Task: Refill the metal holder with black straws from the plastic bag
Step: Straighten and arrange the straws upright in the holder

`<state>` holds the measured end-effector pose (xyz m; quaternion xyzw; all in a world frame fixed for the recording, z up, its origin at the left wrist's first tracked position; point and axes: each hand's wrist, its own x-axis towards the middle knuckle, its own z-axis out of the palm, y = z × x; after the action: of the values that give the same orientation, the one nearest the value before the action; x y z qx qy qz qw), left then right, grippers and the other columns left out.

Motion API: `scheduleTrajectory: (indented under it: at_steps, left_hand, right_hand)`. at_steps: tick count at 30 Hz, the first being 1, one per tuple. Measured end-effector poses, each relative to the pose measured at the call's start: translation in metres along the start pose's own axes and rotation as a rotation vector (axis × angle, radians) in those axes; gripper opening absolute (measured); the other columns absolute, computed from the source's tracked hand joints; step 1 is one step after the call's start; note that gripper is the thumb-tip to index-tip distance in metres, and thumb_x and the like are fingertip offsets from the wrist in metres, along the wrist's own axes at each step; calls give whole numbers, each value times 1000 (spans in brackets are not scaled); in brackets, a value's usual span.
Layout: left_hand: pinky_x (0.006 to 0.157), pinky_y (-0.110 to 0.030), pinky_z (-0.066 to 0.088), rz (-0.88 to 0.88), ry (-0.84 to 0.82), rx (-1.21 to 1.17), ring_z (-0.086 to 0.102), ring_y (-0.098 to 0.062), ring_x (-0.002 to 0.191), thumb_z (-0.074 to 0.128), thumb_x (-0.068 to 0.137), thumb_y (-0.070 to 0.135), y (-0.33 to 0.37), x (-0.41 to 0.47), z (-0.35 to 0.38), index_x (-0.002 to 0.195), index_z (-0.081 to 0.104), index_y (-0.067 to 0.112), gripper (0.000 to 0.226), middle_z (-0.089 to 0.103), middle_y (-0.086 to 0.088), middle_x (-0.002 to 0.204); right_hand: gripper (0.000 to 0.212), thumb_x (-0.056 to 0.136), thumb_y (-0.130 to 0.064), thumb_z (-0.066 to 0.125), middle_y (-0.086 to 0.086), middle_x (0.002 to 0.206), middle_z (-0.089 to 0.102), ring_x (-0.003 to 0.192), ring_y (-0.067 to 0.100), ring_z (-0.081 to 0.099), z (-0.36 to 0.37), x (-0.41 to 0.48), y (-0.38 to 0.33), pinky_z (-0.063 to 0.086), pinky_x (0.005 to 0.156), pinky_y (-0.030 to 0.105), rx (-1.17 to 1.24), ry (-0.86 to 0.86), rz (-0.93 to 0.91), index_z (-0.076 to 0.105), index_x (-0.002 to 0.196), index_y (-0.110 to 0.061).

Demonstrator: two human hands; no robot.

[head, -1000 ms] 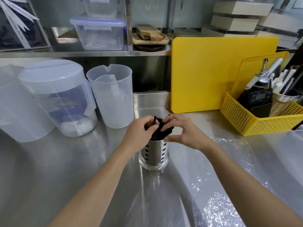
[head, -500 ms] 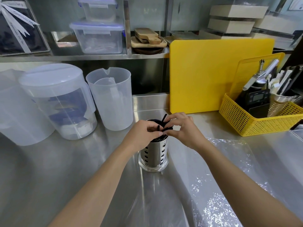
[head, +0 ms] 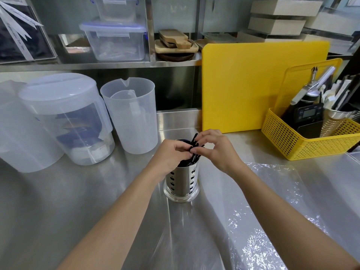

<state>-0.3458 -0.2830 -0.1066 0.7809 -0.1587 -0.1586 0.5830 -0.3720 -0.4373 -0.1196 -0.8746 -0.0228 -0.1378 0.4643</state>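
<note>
A perforated metal holder [head: 182, 184] stands upright on the steel counter, mid-frame. Black straws [head: 190, 161] fill it and lean toward the right; one tip [head: 194, 137] sticks up above my fingers. My left hand [head: 171, 152] covers the holder's left rim, fingers pinched on the straw tops. My right hand [head: 216, 148] meets it from the right, thumb and forefinger closed on the same straws. A clear plastic bag [head: 259, 215] lies flat on the counter under my right forearm; I cannot tell whether straws are in it.
Two lidded clear pitchers [head: 64, 117] and a measuring jug [head: 130, 115] stand at the left. A yellow cutting board [head: 253, 84] leans on the back wall. A yellow basket [head: 311, 139] with a scale and utensils sits at the right. Shelves with containers run above.
My two hands have come closer together over the holder and now pinch the straw tops. The straws sit lower and more gathered; the camera has shifted slightly.
</note>
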Motion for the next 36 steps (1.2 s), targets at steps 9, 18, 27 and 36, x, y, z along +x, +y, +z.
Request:
scheduleTrajectory:
  at_steps: [9,18,27,36]
  left_hand:
    - [61,-3,45,25,112,-113,64,7,62,69,77,4,-3,0,-1,83,73,16,14,69,14,68]
    - [61,-2,44,28,100,-99,63,9,60,68,77,2,-3,-1,1,89,73,9,15,69,13,69]
    - [62,-4,46,40,86,-53,62,7,62,69,76,4,-4,-2,1,86,74,15,16,70,10,72]
    - [70,-5,48,25,104,-76,65,8,68,66,80,7,-4,-4,-3,82,73,25,19,71,13,77]
  right_hand:
    - [12,73,-13,73,1,96,63,98,13,48,0,-1,-1,29,71,-3,135,0,46,71,85,-10]
    - [18,72,-27,67,-8,104,60,111,16,47,-10,-12,0,31,95,19,153,-89,-101,67,85,-39]
    - [20,66,-35,70,-12,108,51,110,9,35,0,-11,2,19,93,24,-205,-67,-260,68,83,-23]
    - [13,69,-24,76,-9,101,55,107,10,40,-2,-7,2,25,93,33,-118,-8,-199,66,76,-20]
